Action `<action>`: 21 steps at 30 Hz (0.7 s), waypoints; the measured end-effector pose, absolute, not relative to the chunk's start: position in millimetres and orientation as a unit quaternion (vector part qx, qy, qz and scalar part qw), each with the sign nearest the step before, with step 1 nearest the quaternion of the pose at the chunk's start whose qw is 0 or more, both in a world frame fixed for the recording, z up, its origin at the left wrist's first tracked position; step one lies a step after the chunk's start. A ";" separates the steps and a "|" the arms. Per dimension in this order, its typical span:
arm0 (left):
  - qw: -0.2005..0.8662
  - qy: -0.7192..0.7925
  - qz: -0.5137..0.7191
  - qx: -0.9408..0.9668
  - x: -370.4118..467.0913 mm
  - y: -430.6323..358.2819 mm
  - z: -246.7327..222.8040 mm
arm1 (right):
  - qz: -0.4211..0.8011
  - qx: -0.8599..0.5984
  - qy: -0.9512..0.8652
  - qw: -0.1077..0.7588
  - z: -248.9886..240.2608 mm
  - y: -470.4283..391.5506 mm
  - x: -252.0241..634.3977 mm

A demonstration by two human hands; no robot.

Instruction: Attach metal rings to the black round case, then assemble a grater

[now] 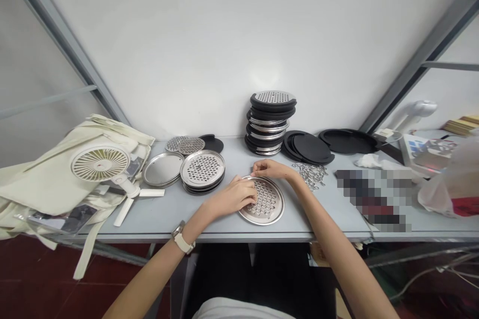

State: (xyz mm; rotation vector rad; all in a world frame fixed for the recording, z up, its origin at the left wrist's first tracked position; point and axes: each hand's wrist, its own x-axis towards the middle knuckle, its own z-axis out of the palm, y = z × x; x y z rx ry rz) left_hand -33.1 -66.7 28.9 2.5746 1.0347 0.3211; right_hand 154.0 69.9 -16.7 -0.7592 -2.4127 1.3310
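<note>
A round metal plate with a perforated middle (267,203) lies near the table's front edge. My left hand (235,196) rests on its left side, fingers curled over the perforated surface. At the plate's back rim is my right hand (270,168), its fingers closed together; whatever they may pinch is too small to make out. To the left sits a stack of similar perforated discs (203,168), beside plain metal discs (163,168). Right of the plate, small metal pieces (311,175) form a loose pile.
A tall stack of black and metal discs (270,124) stands against the wall. Black round parts (310,147) lie right of it. A fan (100,163) and pale bag (45,179) occupy the left; a plastic bag (449,184) is at right.
</note>
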 end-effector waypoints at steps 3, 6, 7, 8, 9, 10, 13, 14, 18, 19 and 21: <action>0.194 0.368 0.109 0.903 -34.8 -68.3 31.9 | 0.465 -0.256 -0.836 0.140 -17.2 70.8 154.4; 0.201 0.367 0.116 0.901 -37.7 -69.0 31.2 | 0.467 -0.252 -0.836 0.138 -17.0 71.4 154.9; 0.200 0.365 0.120 0.901 -38.7 -68.9 30.2 | 0.467 -0.253 -0.836 0.138 -17.0 71.6 155.0; 0.200 0.363 0.123 0.902 -39.6 -68.6 29.1 | 0.467 -0.253 -0.836 0.138 -17.0 71.8 155.1; 0.201 0.361 0.127 0.902 -40.4 -68.2 27.9 | 0.467 -0.254 -0.836 0.138 -17.0 72.0 155.1; 0.203 0.360 0.131 0.901 -41.1 -67.9 26.9 | 0.467 -0.255 -0.836 0.137 -16.9 72.2 155.0; 0.213 0.358 0.140 0.898 -42.1 -67.9 25.7 | 0.468 -0.255 -0.835 0.138 -16.7 72.2 154.5; 0.216 0.359 0.141 0.897 -42.2 -68.4 25.8 | 0.468 -0.254 -0.835 0.139 -16.7 72.1 154.3; 0.214 0.384 0.164 0.883 -43.7 -73.9 26.6 | 0.467 -0.256 -0.834 0.146 -17.3 71.6 153.9; 0.206 0.397 0.180 0.876 -44.5 -76.6 26.7 | 0.466 -0.257 -0.833 0.148 -17.4 71.4 153.9; 0.184 0.427 0.214 0.859 -46.5 -83.6 26.9 | 0.465 -0.258 -0.833 0.152 -17.4 70.9 153.9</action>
